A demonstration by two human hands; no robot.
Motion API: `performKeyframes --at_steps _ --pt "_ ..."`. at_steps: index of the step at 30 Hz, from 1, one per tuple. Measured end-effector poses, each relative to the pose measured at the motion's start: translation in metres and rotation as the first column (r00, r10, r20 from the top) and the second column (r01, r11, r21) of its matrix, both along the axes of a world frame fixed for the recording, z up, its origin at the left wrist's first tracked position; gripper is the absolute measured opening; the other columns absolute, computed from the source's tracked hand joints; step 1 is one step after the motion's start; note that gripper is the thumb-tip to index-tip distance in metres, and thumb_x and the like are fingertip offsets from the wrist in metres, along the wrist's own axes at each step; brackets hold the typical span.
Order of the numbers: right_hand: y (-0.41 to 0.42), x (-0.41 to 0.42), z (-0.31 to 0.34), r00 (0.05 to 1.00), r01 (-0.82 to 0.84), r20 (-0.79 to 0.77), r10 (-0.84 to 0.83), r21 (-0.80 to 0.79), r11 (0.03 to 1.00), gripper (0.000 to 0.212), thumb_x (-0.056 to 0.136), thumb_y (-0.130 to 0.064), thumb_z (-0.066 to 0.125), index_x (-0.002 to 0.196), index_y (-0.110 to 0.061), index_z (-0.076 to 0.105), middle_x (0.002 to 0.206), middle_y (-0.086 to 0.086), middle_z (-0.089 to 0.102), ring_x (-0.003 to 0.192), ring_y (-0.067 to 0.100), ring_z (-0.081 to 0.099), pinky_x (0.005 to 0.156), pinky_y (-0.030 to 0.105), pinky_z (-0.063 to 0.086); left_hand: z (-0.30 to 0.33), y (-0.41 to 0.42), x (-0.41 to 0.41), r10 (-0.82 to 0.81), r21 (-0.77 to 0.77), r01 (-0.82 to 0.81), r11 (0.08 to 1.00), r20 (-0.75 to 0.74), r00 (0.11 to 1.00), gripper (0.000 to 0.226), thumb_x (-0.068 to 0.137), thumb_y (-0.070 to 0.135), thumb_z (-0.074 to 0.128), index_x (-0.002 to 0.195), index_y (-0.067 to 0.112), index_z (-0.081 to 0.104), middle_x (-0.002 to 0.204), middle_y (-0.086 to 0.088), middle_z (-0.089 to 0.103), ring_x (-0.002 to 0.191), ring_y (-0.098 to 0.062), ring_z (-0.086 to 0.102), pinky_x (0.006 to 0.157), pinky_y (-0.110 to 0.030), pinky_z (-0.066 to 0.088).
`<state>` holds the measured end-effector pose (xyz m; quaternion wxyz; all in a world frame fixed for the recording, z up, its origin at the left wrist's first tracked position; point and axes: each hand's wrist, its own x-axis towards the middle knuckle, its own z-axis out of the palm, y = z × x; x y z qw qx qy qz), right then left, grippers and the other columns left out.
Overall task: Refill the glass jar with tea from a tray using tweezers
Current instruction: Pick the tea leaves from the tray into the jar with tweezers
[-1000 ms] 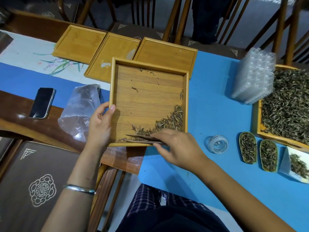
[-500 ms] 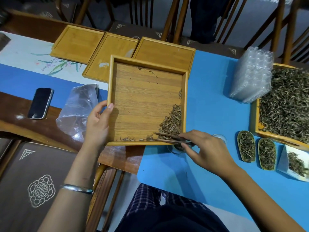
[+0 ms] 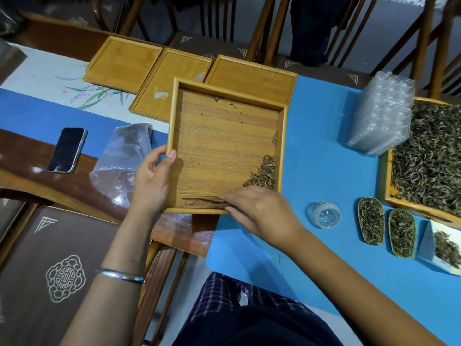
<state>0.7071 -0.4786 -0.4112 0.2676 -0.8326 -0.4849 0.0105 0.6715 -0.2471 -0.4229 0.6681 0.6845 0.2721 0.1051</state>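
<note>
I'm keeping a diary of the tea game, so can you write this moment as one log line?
left hand: holds tray edge | right hand: tweezers low in tray | tea: heaped in corner | glass jar: beside tray

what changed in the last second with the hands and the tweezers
The right hand swept the dark wooden tweezers right along the bamboo tray's near edge, then back left, pushing stray leaves into the loose tea pile in the right corner. The left hand kept gripping the tray's left rim. The small clear glass jar stayed on the blue cloth.
</note>
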Motion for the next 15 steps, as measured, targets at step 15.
performKeyframes --at_steps 15 --pt "-0.058 0.011 0.001 0.986 0.155 0.069 -0.154 -0.005 0.988 0.025 0.084 -0.016 0.072 0.109 -0.013 0.071 0.101 0.000 0.073 0.085 0.023 0.069 0.065 0.031 0.056 -0.005 0.001 0.001 0.020 0.032 -0.020 0.999 -0.004 1.000 0.023 0.100 0.019 0.051 0.119 0.006 0.057 0.080 0.020 0.074 0.074 0.004 0.068 0.064 -0.013 0.053"
